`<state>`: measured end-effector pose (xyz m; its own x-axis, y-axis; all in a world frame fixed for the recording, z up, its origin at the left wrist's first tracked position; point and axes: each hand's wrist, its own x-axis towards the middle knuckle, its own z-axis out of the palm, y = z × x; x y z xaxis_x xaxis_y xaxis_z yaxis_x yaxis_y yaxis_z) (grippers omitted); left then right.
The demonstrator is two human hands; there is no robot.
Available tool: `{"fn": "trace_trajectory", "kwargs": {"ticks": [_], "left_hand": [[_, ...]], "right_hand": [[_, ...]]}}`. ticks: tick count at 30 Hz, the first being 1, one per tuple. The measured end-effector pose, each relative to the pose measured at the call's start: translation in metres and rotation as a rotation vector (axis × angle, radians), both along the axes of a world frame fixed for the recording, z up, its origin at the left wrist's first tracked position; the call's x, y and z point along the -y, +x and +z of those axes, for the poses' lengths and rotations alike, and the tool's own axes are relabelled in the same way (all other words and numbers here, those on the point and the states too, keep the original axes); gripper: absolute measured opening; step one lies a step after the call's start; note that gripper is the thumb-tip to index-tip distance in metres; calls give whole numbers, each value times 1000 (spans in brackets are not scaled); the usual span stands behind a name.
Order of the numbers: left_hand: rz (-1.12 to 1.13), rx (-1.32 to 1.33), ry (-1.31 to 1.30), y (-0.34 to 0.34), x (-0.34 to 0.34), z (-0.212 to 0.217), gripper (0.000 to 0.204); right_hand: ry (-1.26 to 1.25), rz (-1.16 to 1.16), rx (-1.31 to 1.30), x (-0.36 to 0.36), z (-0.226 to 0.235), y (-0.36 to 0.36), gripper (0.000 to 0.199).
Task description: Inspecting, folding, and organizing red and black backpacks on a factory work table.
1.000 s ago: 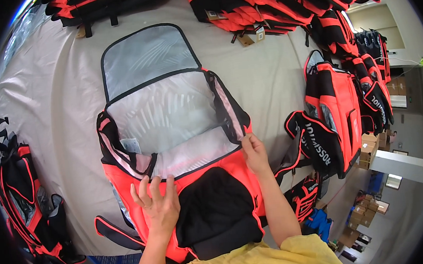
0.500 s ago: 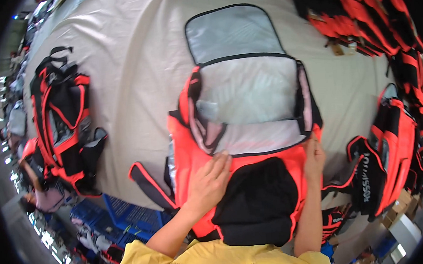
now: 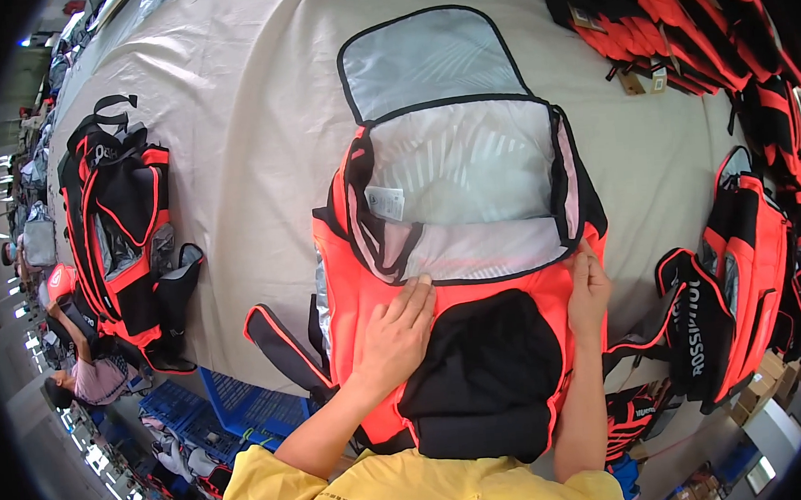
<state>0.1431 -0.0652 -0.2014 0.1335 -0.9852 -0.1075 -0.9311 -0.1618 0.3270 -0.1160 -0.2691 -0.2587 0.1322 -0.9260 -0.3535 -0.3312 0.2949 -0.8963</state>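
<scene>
A bright orange and black backpack (image 3: 572, 308) lies in front of me on the cloth-covered table. Its flap (image 3: 432, 57) is folded back away from me, so the grey lining (image 3: 469, 166) shows, with a small white label (image 3: 385, 203) inside at the left. My left hand (image 3: 397, 332) rests on the orange fabric, fingers stretched out flat, tips at the near rim of the opening. At the right near corner of that rim, my right hand (image 3: 589, 292) has its fingers curled and pinched on the backpack's edge. A black panel lies between the two hands.
Another orange and black backpack (image 3: 121, 242) lies at the left, and one more (image 3: 746, 272) at the right. Several are piled at the far right (image 3: 672, 17). Blue crates (image 3: 244, 405) stand below the table's left edge. A person in a pink top (image 3: 103, 378) is at the far left.
The backpack sits slightly farther left and up in the picture, along with most of the scene. Both hands keep their places on it. The lining and label show more sharply.
</scene>
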Motion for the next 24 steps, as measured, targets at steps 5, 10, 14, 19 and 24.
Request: {"fn": "trace_trajectory", "kwargs": {"ticks": [5,10,14,19,24], "left_hand": [[-49,57,-7,-10,45,16,55],[-101,-4,85,-52,74,10,86],[-107,-117,141,-70,45,-3,96],[-99,-109,123,-81,44,-15,95],[-66,-30,-65,-84,33,-60,88]], "right_hand": [[-119,42,-58,-3,11,7,35],[-100,132,-51,-11,34,19,28],[-374,454,-759,-51,69,-17,50],[-411,180,-725,-76,-6,-72,39],[-443,144,-684,-69,-60,-65,35]]}}
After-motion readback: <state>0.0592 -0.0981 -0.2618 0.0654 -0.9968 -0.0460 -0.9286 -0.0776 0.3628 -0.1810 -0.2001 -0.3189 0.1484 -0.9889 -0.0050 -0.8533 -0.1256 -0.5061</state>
